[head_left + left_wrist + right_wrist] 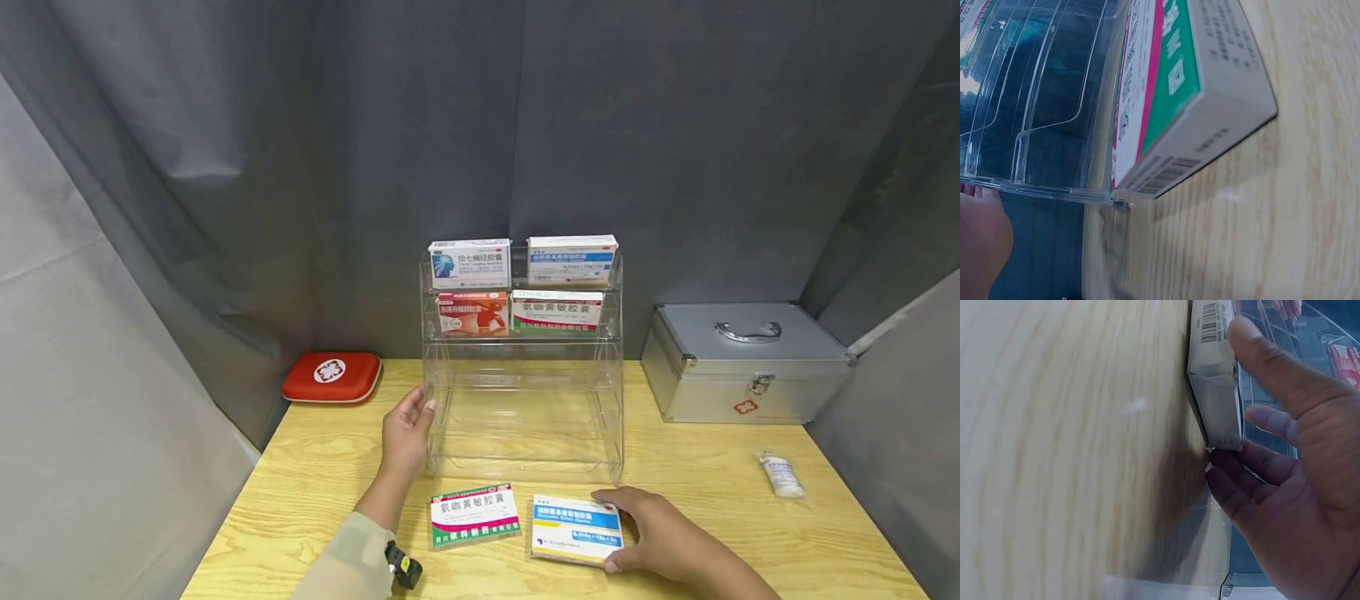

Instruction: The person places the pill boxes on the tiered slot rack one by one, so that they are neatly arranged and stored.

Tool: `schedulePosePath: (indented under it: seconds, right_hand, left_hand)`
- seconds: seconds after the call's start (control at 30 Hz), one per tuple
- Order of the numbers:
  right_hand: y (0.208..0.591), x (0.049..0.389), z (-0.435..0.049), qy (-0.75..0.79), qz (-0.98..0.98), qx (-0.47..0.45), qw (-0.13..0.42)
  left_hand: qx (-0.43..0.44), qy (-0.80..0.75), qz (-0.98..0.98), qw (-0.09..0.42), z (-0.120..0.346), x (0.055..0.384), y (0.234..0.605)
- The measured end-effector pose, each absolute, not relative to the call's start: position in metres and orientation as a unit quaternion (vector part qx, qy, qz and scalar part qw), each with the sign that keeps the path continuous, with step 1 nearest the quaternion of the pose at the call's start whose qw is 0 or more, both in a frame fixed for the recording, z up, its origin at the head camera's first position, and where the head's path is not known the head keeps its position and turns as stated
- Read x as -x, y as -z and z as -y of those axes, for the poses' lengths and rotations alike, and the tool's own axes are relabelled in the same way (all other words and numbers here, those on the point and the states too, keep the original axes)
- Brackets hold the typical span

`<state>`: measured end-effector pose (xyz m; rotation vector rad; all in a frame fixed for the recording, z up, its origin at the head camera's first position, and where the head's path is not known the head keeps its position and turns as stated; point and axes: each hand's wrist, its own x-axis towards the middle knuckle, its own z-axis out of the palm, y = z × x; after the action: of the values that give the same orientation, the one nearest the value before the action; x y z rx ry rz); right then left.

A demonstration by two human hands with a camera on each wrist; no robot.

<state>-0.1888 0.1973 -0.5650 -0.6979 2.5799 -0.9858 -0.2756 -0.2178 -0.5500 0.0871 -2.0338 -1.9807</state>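
Note:
A clear acrylic tiered display rack (pixel 525 408) stands upright mid-table. My left hand (pixel 407 429) holds its left side edge, thumb toward the front; in the left wrist view the fingertips are partly hidden behind the panel. In front of the rack, a blue, white and yellow medicine box (pixel 576 531) lies face up. My right hand (pixel 660 533) grips that box by its right end, thumb at the near corner and fingers at the far one. Beside it on the left lies a green, white and magenta medicine box (pixel 475 515), also seen large in the left wrist view.
Several medicine boxes stand on the rack's two upper tiers, among them a red box (pixel 472 315) and a white one (pixel 470 264). A red first-aid pouch (pixel 332 377) lies back left. At right are a silver metal case (pixel 750 362) and a small wrapped white roll (pixel 782 477).

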Motion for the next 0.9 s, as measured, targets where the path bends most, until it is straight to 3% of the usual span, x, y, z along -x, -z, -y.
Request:
schedulePosePath:
  seconds: [0.2,0.4,0.9]
  right_hand:
    - [0.563,0.185,-0.197,0.325,-0.905,0.240,0.134]
    - [0.563,0.179,-0.199,0.302,-0.922,0.230,0.075]
    - [0.564,0.175,-0.206,0.384,-0.915,0.126,0.008]
  left_hand:
    - [-0.030,0.691,0.707,0.146,0.218,0.276,0.550]
    - [-0.029,0.691,0.708,0.146,0.217,0.276,0.549]
    - [-0.029,0.694,0.704,0.148,0.216,0.275,0.547]
